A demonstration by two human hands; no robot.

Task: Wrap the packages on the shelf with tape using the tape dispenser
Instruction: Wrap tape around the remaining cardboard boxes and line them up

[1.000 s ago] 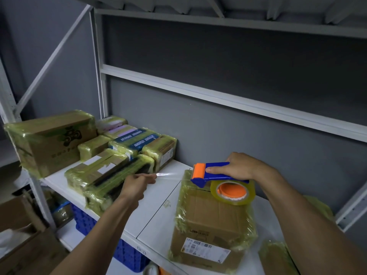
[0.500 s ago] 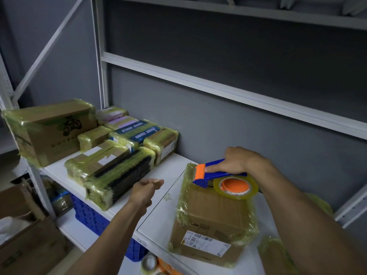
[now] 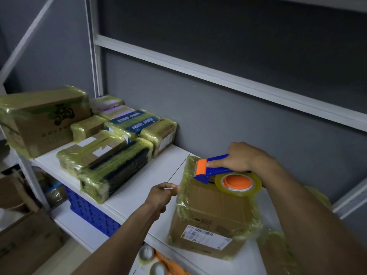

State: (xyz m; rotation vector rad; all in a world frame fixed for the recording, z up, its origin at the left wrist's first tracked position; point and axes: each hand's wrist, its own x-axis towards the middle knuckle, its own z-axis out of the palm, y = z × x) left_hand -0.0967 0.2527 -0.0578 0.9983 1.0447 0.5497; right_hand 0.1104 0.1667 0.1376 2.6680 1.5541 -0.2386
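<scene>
Brown cardboard box [image 3: 214, 211], partly skinned in yellowish clear tape, stands near the front edge of the white metal shelf [image 3: 139, 187], apart from the stack of already taped packages [image 3: 111, 165] to the left.

From the head camera, the right hand [image 3: 241, 158] grasps the handle of the blue-and-orange tape dispenser [image 3: 208, 170], whose orange head rests on the box's top near its far left corner. The left hand [image 3: 161, 193] is just beside the box's left edge with its fingers curled; I cannot tell whether it pinches a tape end.

To lay this strip well, I would keep the head pressed flat, draw it steadily with the tape taut, and brace the box with the left hand.
</scene>
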